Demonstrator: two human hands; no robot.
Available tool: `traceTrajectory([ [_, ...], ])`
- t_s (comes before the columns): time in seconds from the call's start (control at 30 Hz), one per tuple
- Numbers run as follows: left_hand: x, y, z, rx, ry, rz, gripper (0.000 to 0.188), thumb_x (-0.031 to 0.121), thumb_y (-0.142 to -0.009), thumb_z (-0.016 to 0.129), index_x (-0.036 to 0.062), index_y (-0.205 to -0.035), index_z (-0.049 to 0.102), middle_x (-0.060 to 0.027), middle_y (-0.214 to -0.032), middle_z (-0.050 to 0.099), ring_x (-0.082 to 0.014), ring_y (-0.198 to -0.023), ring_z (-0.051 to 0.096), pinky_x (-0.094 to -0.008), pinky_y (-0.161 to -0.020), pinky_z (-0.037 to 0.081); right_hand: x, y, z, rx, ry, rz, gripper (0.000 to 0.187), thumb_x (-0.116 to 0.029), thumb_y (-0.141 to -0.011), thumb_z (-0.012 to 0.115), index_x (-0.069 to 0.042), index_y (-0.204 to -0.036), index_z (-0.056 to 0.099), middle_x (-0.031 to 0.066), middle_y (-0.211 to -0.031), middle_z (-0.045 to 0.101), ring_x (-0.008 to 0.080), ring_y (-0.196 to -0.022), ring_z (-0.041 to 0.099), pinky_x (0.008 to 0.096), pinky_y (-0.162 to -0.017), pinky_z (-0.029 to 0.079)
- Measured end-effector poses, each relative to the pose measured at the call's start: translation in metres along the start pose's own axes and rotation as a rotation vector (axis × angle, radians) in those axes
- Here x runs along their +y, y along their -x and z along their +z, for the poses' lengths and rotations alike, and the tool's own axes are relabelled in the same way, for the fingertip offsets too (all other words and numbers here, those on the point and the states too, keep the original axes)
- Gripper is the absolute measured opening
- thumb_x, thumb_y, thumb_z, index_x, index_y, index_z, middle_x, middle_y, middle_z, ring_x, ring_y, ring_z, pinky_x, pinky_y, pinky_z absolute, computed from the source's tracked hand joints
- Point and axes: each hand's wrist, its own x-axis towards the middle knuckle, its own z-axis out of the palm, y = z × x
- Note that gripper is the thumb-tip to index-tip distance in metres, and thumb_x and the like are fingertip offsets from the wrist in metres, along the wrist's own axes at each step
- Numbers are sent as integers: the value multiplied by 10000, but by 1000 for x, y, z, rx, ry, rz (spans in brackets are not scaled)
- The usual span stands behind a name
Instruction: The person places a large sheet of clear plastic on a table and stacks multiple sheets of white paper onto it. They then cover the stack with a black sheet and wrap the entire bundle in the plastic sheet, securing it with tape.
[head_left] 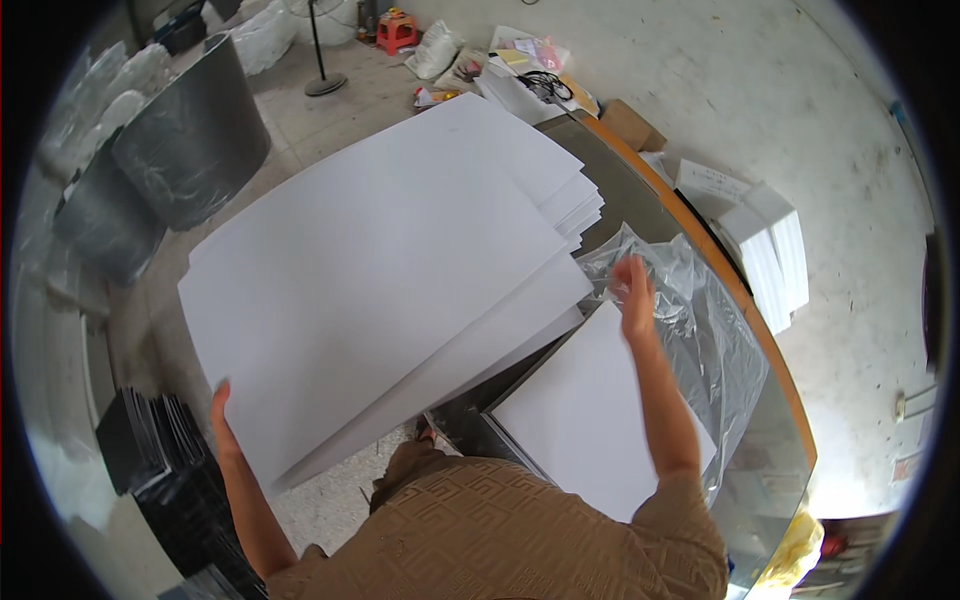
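A large, uneven stack of white sheets [370,250] spreads across the view, its left part sticking out past the table. My left hand [222,405] grips the near left edge of this stack, its fingers partly hidden beneath it. Beyond the stack's right side, my right hand [634,295] is raised beside crumpled clear plastic film [700,310]. Its fingers are blurred, and whether they pinch the film cannot be made out. Below that hand lies a smaller white sheet pile [590,410], close to my body, partly covered by my right forearm.
The table [770,450] has a curved orange-brown edge. Dark rolled sheets [195,140] in plastic stand at far left; black sheets [160,440] stack near my left arm. White bundles [770,250] lean by the wall. A red stool [397,33] and stand base [325,85] sit beyond.
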Motion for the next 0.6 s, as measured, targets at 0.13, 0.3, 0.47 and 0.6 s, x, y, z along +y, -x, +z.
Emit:
traceTrajectory([
  [0.13,-1,-9,-11,21,-101,78,674,548,-873,533,34,-1306,473,-128,-1229,546,-254,-1085,543,-369,-916,455,-82,-68,56,-240,352,26,760,-619,-865,489,-23,-1337,477,125,-1170,577,209,-1101,520,364,-931,402],
  [0.3,-13,-19,-28,0,-21,156,762,644,-877,460,37,-1337,444,-118,-1252,537,-250,-1095,540,-372,-928,457,-68,-95,129,-567,518,506,974,-784,-749,479,-53,-1390,416,172,-1291,488,278,-1165,477,421,-981,384],
  [0.47,-1,-41,-38,-17,128,47,743,641,-870,473,42,-1310,474,-105,-1200,567,-234,-1064,559,-372,-894,481,-77,-85,157,-772,431,527,1027,-813,-744,446,-63,-1437,342,191,-1420,393,300,-1302,392,405,-1032,367],
  [0.6,-5,-46,-30,99,189,-29,647,569,-880,495,35,-1243,524,-97,-1142,587,-225,-1019,576,-361,-864,495,-76,-78,157,-796,415,546,978,-781,-773,445,-67,-1434,347,184,-1415,400,286,-1283,420,397,-1011,400],
])
